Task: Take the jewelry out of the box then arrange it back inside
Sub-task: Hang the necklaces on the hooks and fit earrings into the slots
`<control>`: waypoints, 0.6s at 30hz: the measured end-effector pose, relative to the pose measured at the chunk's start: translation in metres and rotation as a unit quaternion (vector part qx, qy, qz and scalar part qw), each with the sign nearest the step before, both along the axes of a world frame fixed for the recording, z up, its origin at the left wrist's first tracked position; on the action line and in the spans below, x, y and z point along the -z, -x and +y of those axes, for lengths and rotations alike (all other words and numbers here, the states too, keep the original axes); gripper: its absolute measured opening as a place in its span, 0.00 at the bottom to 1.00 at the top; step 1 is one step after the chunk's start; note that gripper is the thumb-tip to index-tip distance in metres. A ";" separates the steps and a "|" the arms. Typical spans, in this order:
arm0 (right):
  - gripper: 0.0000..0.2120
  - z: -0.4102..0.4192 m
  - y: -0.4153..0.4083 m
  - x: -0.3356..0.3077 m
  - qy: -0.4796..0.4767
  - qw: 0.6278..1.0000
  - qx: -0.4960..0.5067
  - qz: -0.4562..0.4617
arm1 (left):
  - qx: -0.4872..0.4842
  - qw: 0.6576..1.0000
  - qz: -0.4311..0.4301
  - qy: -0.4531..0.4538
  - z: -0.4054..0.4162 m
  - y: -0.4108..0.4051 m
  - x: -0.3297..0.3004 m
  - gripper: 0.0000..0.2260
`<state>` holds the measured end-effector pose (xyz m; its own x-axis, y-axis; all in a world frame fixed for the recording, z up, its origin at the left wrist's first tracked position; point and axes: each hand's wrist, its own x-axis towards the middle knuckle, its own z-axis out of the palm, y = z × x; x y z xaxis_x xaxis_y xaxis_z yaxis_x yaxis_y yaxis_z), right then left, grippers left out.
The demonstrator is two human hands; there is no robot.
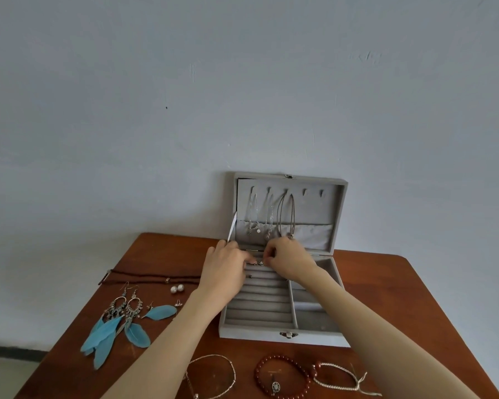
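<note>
An open grey jewelry box (283, 334) stands on a brown wooden table (170, 249), its lid leaning against the wall. Three necklaces (271, 214) hang from hooks inside the lid. Both hands meet over the far end of the padded ring rows (260, 303). My left hand (224, 269) and my right hand (290, 260) pinch at small dark jewelry pieces (259, 263) set in the top row. Which fingers hold them is hidden. Another small piece (249, 276) sits in a lower row.
Left of the box lie blue feather earrings (118, 323), two pearl studs (177, 288), small studs (178, 303) and a dark cord necklace (150, 277). Near the front edge lie a thin bracelet (211, 375), a red bead bracelet (283, 375) and a cream braided bracelet (340, 378).
</note>
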<state>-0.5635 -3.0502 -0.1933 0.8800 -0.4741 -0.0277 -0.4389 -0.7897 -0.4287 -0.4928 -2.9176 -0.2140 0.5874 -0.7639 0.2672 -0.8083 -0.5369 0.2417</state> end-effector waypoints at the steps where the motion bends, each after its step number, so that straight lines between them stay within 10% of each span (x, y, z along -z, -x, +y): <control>1: 0.07 0.001 0.001 0.001 0.005 1.000 0.001 -0.003 | 0.006 1.000 -0.011 -0.010 0.001 0.000 0.000 0.17; 18: 0.08 0.088 0.007 -0.006 0.026 0.980 -0.115 -0.160 | -0.024 0.995 0.020 0.097 0.103 -0.015 -0.015 0.12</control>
<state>-0.5705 -2.9622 -0.1871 0.9230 -0.2565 0.2870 -0.0968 -0.8763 -0.4720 -0.4776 -2.8143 -0.1988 0.6355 -0.6711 0.3819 -0.7701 -0.5149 0.3766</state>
